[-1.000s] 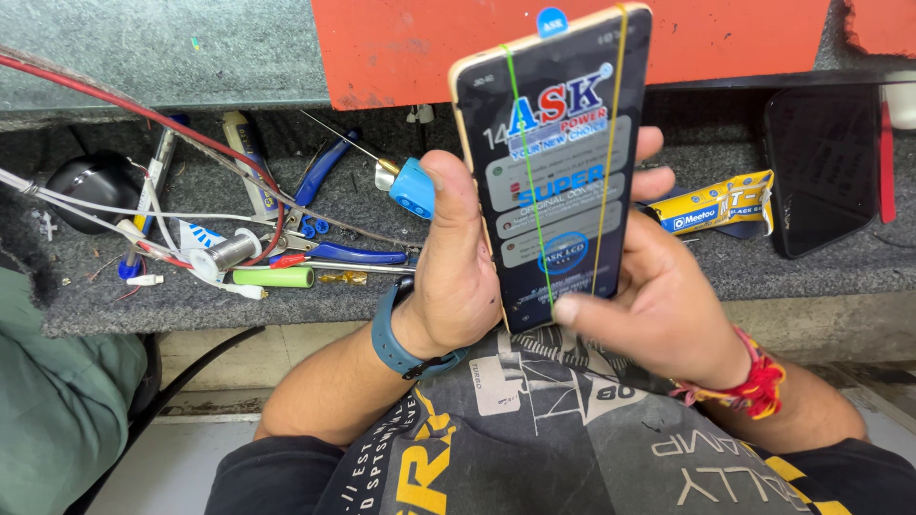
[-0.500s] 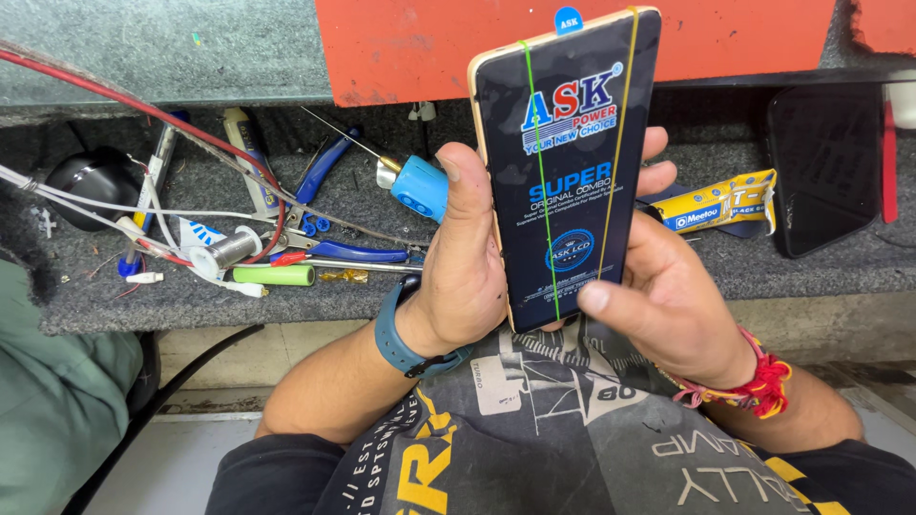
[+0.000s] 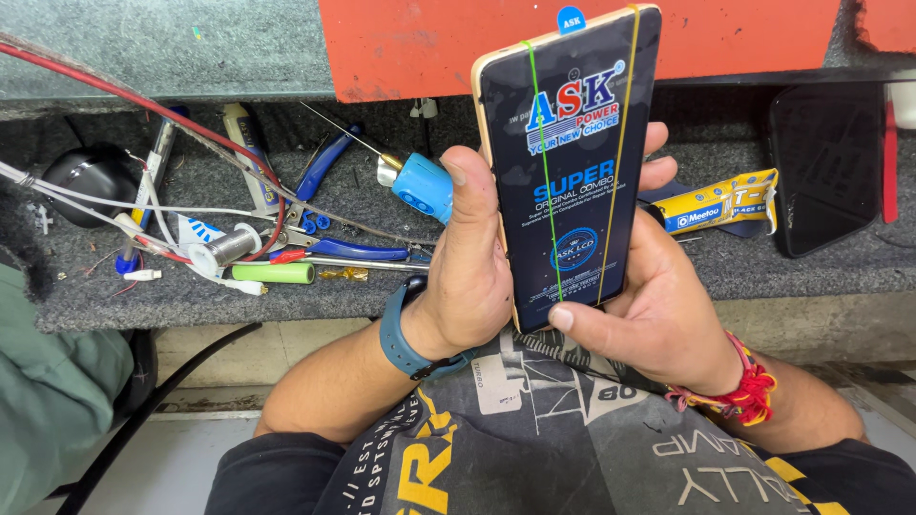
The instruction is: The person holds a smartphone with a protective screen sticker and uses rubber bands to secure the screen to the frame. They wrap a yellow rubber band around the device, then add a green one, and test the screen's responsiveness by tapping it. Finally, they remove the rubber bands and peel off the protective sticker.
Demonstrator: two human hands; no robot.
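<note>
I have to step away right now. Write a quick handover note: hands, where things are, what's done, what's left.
Left hand: grips the phone along its left edge, thumb on the front, upright over the lap.
Right hand: cradles the right edge and lower end, thumb at the bottom of the glass.
Two rubber bands, green and yellow, run lengthwise around the phone; a dark film covers the screen.
Blue-handled tool, pliers and wires lie on the bench behind.
Left: bands and film remain on.

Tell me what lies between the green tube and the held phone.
In the head view, blue-handled pliers lie between the green tube and the phone, then the left hand.
</note>
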